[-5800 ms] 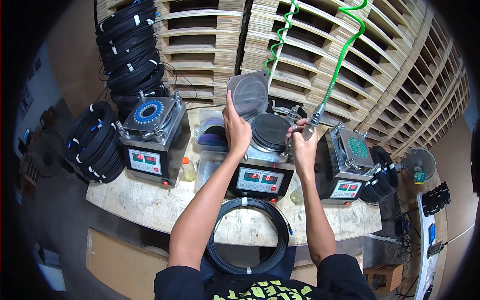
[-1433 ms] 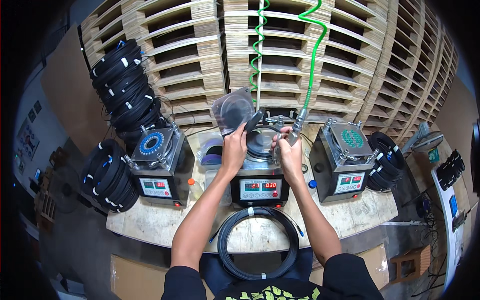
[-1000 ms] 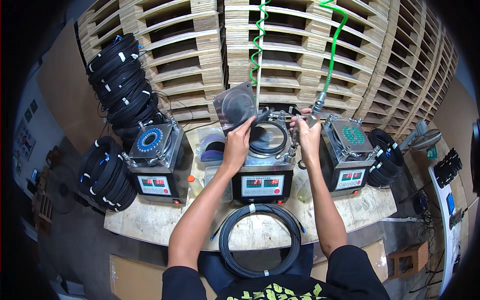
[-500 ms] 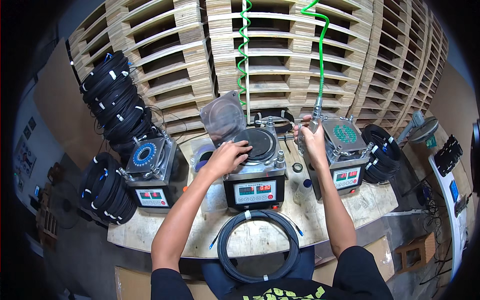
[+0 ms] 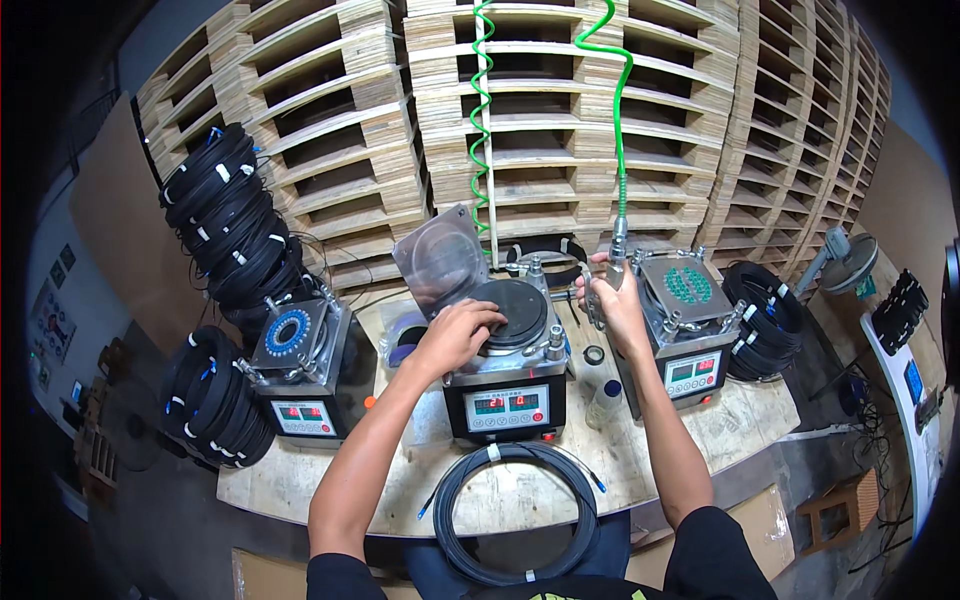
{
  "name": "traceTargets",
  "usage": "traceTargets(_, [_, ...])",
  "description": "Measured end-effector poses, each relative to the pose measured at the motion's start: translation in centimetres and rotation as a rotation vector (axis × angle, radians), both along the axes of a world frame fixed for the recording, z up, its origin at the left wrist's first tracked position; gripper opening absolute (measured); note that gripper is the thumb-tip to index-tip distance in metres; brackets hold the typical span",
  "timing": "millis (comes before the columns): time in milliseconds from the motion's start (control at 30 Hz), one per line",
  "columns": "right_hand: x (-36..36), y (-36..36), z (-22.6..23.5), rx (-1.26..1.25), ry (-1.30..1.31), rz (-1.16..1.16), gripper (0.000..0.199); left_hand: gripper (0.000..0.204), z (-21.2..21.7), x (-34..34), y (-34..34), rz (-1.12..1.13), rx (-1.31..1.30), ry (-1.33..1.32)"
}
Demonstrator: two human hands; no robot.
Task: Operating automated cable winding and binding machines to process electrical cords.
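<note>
My left hand [image 5: 458, 338] rests at the left edge of the round black plate [image 5: 515, 309] on the middle polishing machine [image 5: 508, 402]. Its fingers stretch over the plate and hold nothing I can see. A see-through square cover [image 5: 440, 255] stands tilted up behind that hand. My right hand [image 5: 614, 302] is closed around a metal air blow gun [image 5: 619, 243], raised between the middle machine and the right one. From the gun a green coiled hose [image 5: 622, 130] runs upward. A coil of black cable [image 5: 450, 510] with blue-tipped ends lies at the table's front edge, before me.
A left machine [image 5: 300, 365] carries a blue ring of connectors, a right machine [image 5: 685, 330] green ones. Stacked black cable coils [image 5: 235, 230] rise at the left; more coils [image 5: 765, 320] lie right. A small bottle [image 5: 604, 405] stands between machines. Wooden pallets [image 5: 560, 120] line the back.
The middle machine's red display has changed. My right hand still grips the blow gun, and my left hand stays at the plate. The whole view has shifted slightly.
</note>
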State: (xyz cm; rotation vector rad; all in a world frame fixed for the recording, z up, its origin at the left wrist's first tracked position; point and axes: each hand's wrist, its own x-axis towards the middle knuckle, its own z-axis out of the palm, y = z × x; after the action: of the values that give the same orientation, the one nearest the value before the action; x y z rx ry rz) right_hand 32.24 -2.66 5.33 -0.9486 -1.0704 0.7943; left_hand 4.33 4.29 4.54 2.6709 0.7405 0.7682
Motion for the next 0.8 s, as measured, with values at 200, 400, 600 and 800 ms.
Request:
traceTargets(200, [2.3, 7.0, 0.6, 0.037, -0.290, -0.088, 0.030, 0.018, -0.8, 2.0, -0.5, 0.479, 0.162, -0.528])
traceTargets(400, [1.6, 16.7, 5.4, -0.157, -0.841, -0.311, 0.040, 0.043, -3.0, 1.2, 0.8, 0.747, -0.031, -0.817])
traceTargets(600, [1.6, 24.3, 3.6, -0.185, -0.805, -0.332, 0.035, 0.065, -3.0, 0.8, 0.6, 0.682, -0.206, -0.714])
traceTargets(800, [4.9, 22.8, 0.5, 0.024, -0.799, -0.333, 0.031, 0.070, -3.2, 1.4, 0.7, 0.647, -0.132, -0.689])
